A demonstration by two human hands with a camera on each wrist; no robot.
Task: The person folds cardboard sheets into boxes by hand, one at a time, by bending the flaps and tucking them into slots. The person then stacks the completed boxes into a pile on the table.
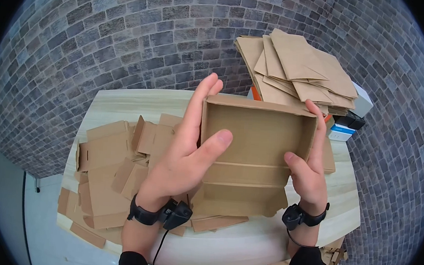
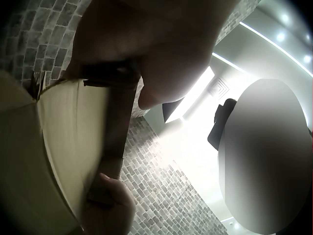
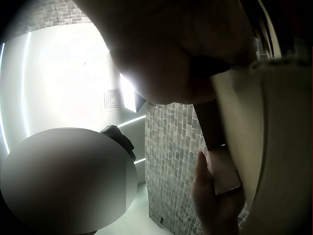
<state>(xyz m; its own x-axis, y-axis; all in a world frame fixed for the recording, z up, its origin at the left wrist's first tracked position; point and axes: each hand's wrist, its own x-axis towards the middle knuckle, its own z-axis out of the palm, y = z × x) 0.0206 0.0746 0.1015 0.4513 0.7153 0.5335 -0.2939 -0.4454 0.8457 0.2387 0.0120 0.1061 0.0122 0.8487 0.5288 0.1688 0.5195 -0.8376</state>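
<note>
An open brown cardboard box (image 1: 251,140) is held up over the table in the head view, its inside facing the camera and its lid flap folded down toward the person. My left hand (image 1: 180,160) grips its left wall, fingers stretched along the outside and thumb over the inside. On the opposite wall, my right hand (image 1: 310,177) pinches the cardboard, thumb inside and fingers behind. The left wrist view shows the box's wall (image 2: 73,137) close up, with the right hand (image 2: 110,205) across from it. Much of both hands is dark in the wrist views.
Flattened cardboard blanks (image 1: 109,174) cover the left of the pale wooden table (image 1: 344,193). A stack of folded cardboard sheets (image 1: 297,64) stands at the back right, beside a white box (image 1: 361,99) and a black item (image 1: 350,120). More cardboard (image 1: 333,254) lies below the table's right edge.
</note>
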